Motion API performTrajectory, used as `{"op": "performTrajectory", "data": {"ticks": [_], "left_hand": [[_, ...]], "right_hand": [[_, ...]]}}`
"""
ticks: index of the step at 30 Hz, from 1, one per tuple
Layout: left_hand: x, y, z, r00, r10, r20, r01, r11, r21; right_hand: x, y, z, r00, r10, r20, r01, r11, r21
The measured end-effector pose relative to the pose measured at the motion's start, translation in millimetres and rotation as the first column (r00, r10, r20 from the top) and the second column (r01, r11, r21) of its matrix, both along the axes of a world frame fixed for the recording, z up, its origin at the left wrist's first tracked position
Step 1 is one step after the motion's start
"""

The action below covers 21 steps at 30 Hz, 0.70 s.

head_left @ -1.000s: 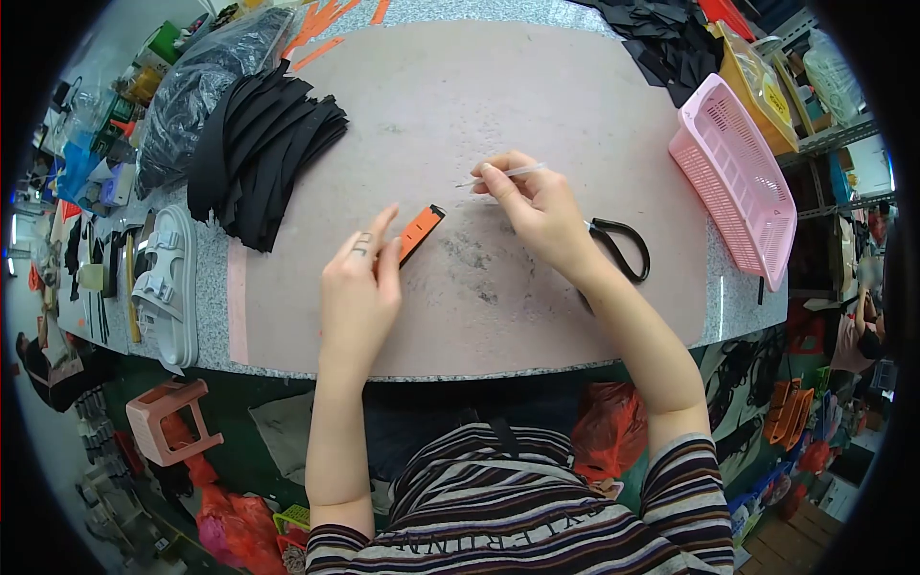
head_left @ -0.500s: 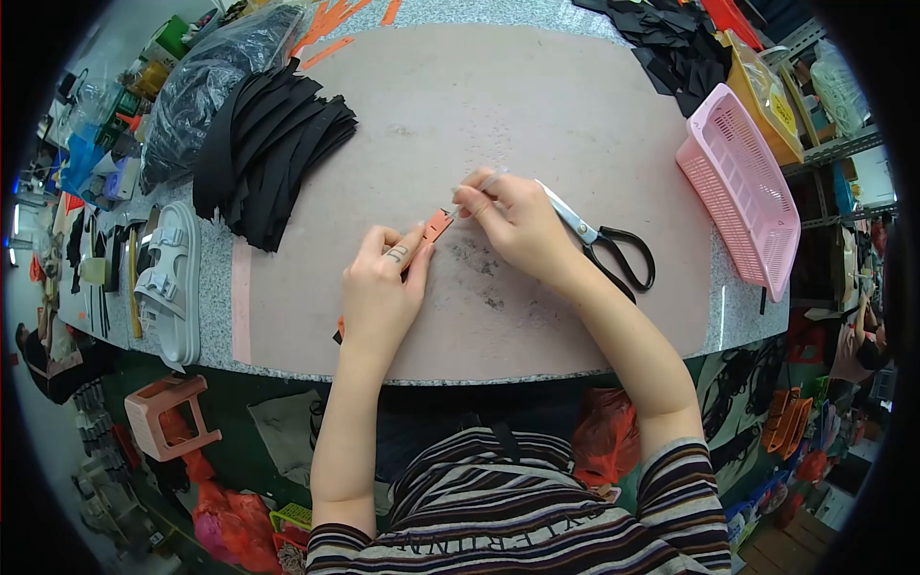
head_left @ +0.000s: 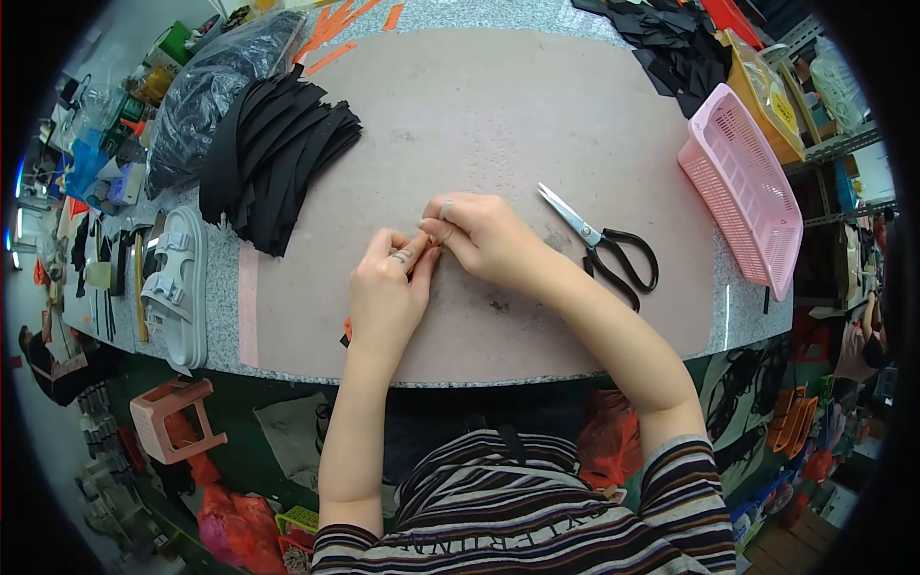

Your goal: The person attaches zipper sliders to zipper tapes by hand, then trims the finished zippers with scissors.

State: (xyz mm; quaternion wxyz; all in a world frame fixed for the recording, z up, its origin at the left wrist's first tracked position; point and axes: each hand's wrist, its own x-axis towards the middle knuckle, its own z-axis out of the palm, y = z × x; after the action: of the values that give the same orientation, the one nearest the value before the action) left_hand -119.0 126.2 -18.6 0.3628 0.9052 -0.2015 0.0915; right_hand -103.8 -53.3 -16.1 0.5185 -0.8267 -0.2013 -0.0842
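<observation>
Over the middle of the mat, my left hand (head_left: 385, 287) is closed in a pinch on a narrow orange-and-black strip. Most of the strip is hidden by the fingers; an orange and black end (head_left: 347, 331) shows beside my left wrist. My right hand (head_left: 484, 240) is closed too, its thumb and index fingertips meeting the left fingertips at the strip's upper end. What the right fingertips pinch is too small to make out. Black-handled scissors (head_left: 606, 240) lie partly open to the right of my right hand, their blades pointing up and left.
A fanned stack of black strips (head_left: 273, 158) lies at the left, by a plastic bag (head_left: 225, 77). White sandals (head_left: 177, 287) stand at the left edge. Orange strips (head_left: 331, 59) and black pieces (head_left: 671, 48) lie at the back. A pink basket (head_left: 743, 192) is at the right.
My right hand has moved left and slightly down until its fingertips meet those of my left hand. The orange end of the strip, visible before, is now covered by fingers.
</observation>
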Motion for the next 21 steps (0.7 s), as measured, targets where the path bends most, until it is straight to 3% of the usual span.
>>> {"op": "performTrajectory", "data": {"ticks": [5,8,9,12,15,17,19,20,21], "left_hand": [[-0.3,-1.0,0.3,1.0,0.008,-0.02,-0.008,1.0,-0.003],[3.1,7.1,-0.5,0.999,0.002,0.046,-0.001,1.0,-0.024],[6.7,13.7,0.3,0.997,-0.001,0.083,0.004,0.999,-0.033],[20.0,43.6,19.2,0.968,0.237,-0.079,-0.24,0.97,-0.033],[22.3,54.5,17.0,0.911,0.187,0.367,-0.301,0.91,0.284],[5.6,46.5,24.1,0.991,0.13,-0.043,-0.116,0.963,0.242],[-10.3,40.0,12.2,0.989,0.04,-0.145,-0.012,0.981,0.194],[-11.8,38.0,17.2,0.986,0.059,-0.158,-0.033,0.986,0.162],[-6.2,42.3,16.8,0.987,0.001,-0.163,0.019,0.992,0.121]], "right_hand": [[-3.1,-1.5,0.5,1.0,0.005,0.013,-0.006,1.0,0.022],[6.4,-11.6,12.7,0.994,-0.078,-0.076,0.078,0.997,-0.003],[13.6,-15.7,17.0,0.974,-0.174,-0.145,0.176,0.984,-0.002],[40.6,-40.4,41.4,0.91,-0.358,-0.21,0.291,0.911,-0.291],[46.2,-55.8,36.7,0.917,-0.393,0.072,0.381,0.805,-0.455],[33.5,-67.6,44.3,0.888,-0.434,0.15,0.457,0.804,-0.379],[10.1,-103.2,53.0,0.791,-0.452,0.413,0.605,0.683,-0.41],[-8.9,-122.3,64.3,0.7,-0.503,0.507,0.714,0.503,-0.487],[-23.8,-160.7,66.1,0.654,-0.514,0.555,0.757,0.433,-0.49]]}}
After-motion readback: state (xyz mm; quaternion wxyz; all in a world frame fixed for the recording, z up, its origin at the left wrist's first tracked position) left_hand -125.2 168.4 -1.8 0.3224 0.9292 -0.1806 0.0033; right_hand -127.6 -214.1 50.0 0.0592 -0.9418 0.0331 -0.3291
